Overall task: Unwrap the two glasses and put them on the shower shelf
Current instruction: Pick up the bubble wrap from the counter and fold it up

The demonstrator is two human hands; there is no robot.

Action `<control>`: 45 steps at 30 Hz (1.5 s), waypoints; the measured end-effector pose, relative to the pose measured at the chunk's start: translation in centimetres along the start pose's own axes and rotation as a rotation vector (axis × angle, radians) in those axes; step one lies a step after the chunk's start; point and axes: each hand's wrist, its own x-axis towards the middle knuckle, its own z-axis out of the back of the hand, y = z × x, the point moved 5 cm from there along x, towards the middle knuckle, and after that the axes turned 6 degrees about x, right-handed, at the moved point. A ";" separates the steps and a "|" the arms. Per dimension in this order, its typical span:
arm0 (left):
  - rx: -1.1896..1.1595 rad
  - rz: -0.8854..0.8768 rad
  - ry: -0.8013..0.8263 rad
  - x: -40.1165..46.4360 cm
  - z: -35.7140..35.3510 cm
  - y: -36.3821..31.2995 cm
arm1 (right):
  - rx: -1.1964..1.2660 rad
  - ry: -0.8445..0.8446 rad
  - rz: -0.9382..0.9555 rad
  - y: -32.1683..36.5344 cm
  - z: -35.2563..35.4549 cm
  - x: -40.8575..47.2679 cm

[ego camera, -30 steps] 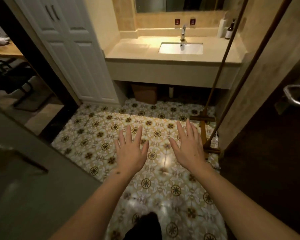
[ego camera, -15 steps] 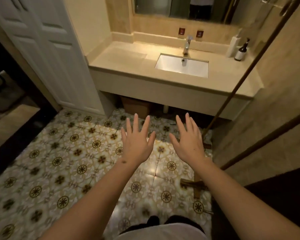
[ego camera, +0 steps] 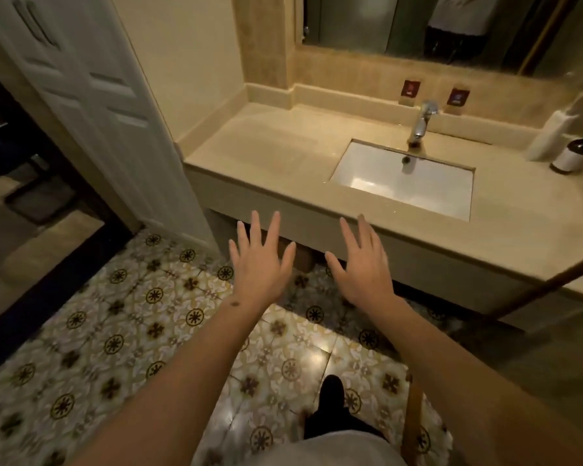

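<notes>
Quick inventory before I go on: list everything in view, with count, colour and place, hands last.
Counter: one, beige, ahead.
Sink: one, white, set in counter.
Tap: one, chrome, behind sink.
Dark bottle: one, white label, counter's far right.
White bottle: one, beside dark bottle.
Red signs: two, on ledge behind tap.
Mirror: one, above counter.
Door: one, white, left.
Floor tiles: patterned, yellow and dark.
Glasses: none in view.
Left hand: open, holds nothing.
Right hand: open, holds nothing.
</notes>
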 end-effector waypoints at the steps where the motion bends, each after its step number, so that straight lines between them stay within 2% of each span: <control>1: 0.009 0.007 0.003 1.9 -0.3 -0.4 | 0.000 0.008 0.019 -0.4 0.0 2.2; 10: 0.029 0.124 0.040 15.4 -3.6 -0.5 | -0.002 0.143 0.095 -2.7 -3.0 18.7; 15: 0.030 0.143 0.115 22.2 -6.3 1.6 | 0.044 0.193 0.057 -3.6 -6.2 25.6; 21: 0.014 0.137 0.207 31.6 -9.3 6.4 | 0.128 0.215 -0.065 -3.1 -10.3 34.2; 24: -0.006 0.115 0.265 36.2 -10.0 8.9 | 0.236 0.225 -0.223 -2.4 -12.5 37.8; 30: -0.016 0.097 0.339 43.9 -10.4 12.4 | 0.273 0.225 -0.361 -1.7 -16.0 42.4; 37: -0.249 0.178 0.423 49.2 -11.4 13.9 | 0.393 0.208 -0.477 -1.6 -18.8 45.9; 45: -0.192 0.296 0.419 53.3 -10.8 17.0 | 0.535 0.196 -0.553 -1.4 -19.9 49.4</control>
